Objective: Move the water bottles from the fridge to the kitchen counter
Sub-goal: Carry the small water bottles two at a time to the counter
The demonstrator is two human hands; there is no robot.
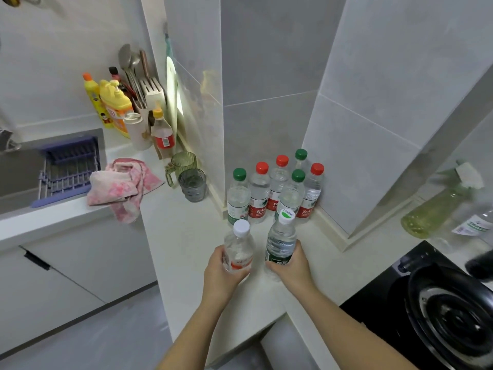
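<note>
Counter [186, 231] — left hand [221, 275], right hand [292, 268] grip bottles [238, 249], fingers [273, 266] partly hidden.

Pink towel [125, 182] beside purple rack [69, 169]; green cup [184, 161] behind grey cup [192, 184]

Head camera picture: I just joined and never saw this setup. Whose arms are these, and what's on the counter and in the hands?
No machine here: a person wears one wide camera on the head, looking down at their own bare hands. The left hand grips a white-capped bottle; the right hand grips a green-labelled bottle. Six more bottles, red and green caps, stand in the corner of the counter behind them. To the left lie a pink cloth, two cups and the sink; a black stove sits right.
</note>
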